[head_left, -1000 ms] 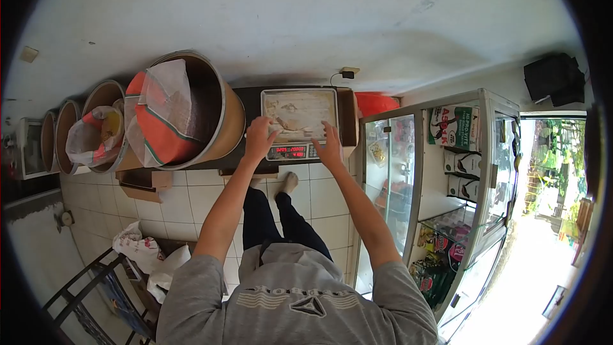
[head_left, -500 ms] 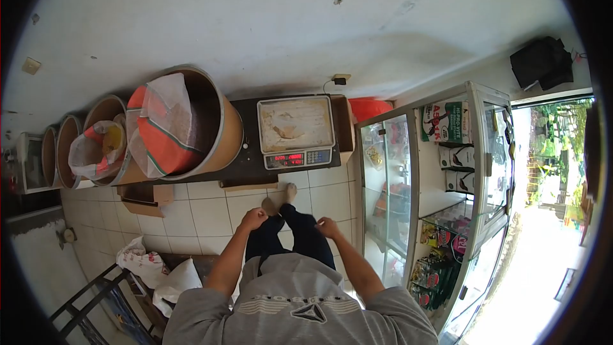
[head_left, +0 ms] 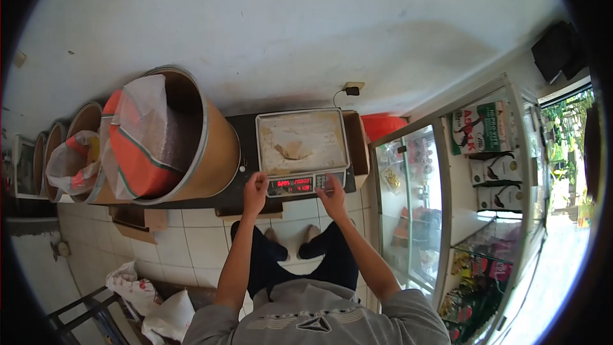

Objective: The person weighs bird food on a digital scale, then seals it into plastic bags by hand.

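Note:
A digital scale [head_left: 295,186] with a lit red display stands on a dark table. Its metal tray [head_left: 305,135] is dusted with pale residue and bears a torn brown scrap [head_left: 294,151]. My left hand [head_left: 256,186] is at the scale's left front corner, fingers curled together; whether anything is between them is too small to see. Over the keypad side at the right is my right hand [head_left: 331,190], its fingers bent and slightly blurred.
Large round drums [head_left: 220,147] with plastic bags [head_left: 143,134] line the left. Behind the scale's right side is a cardboard box [head_left: 356,147]. A glass display case [head_left: 440,204] holds packets at the right. An open carton [head_left: 137,220] lies on the floor.
Both hands have moved forward from over my legs to the front edge of the scale. My body has come nearer the table, and the feet now stand side by side.

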### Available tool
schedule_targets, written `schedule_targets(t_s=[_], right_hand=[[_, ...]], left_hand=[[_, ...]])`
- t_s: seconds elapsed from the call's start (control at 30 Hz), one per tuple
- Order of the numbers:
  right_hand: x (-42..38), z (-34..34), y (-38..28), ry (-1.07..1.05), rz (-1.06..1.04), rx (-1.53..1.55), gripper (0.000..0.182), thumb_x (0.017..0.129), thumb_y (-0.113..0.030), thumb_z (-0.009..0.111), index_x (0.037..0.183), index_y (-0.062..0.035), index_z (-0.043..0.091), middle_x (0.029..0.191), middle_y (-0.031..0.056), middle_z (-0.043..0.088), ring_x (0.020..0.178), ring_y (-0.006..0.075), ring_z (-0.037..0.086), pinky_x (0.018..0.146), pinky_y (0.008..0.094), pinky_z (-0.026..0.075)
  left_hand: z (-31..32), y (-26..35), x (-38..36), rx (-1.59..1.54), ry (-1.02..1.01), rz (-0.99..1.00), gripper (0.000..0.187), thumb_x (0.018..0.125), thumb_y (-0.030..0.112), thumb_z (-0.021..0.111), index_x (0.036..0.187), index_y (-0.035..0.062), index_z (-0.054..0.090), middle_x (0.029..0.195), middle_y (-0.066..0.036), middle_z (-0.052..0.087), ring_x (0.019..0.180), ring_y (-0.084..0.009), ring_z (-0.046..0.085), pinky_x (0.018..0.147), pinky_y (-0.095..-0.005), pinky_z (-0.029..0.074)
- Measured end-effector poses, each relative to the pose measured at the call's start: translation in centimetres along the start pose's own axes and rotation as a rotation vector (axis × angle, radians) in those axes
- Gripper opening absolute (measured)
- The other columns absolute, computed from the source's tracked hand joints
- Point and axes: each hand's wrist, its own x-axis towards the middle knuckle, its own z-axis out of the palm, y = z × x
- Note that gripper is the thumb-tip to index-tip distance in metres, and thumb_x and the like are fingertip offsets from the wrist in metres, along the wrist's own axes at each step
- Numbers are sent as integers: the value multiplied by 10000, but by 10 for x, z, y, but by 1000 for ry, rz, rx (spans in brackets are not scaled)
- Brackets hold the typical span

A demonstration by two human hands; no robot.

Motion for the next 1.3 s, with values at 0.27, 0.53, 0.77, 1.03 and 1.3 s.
schedule_targets(t_s=[0.27, 0.53, 0.77, 1.03, 1.3], right_hand=[[132, 42, 32, -188, -225, 221, 365, 821, -116, 709, 1144, -1, 585, 1007, 59, 633, 854, 124, 601, 690, 263, 494], [157, 49, 37, -106, -315, 395, 179, 895, -170, 635, 901, 7, 661, 727, -5, 615, 667, 60, 530, 624, 225, 431], [156, 52, 30, -65, -310, 464, 202, 907, -203, 624, 901, -6, 667, 710, -18, 581, 641, 56, 479, 602, 217, 395], [156, 47, 13, -60, -394, 556, 209, 904, -209, 633, 928, -7, 675, 686, -43, 534, 652, 40, 447, 596, 213, 372], [156, 36, -9, -50, -369, 540, 220, 904, -206, 628, 1017, -19, 656, 775, -29, 561, 710, 41, 463, 632, 209, 383]], left_hand=[[69, -9, 114, -172, 24, 404, 386, 831, 131, 676, 1172, 17, 536, 1108, -90, 592, 906, -196, 588, 843, -312, 442], [53, 3, 135, -144, 22, 538, 202, 901, 193, 626, 875, -6, 609, 728, 8, 537, 706, -51, 463, 657, -223, 391], [42, 19, 127, -309, 42, 674, 218, 932, 201, 586, 872, -8, 601, 754, 19, 558, 740, -61, 492, 687, -227, 405], [36, 24, 121, -230, -92, 735, 208, 941, 213, 569, 934, 5, 577, 785, -8, 593, 784, -84, 555, 740, -239, 435], [32, 40, 120, -284, -70, 687, 203, 947, 193, 548, 963, -7, 580, 839, -36, 624, 811, -103, 588, 765, -248, 444]])
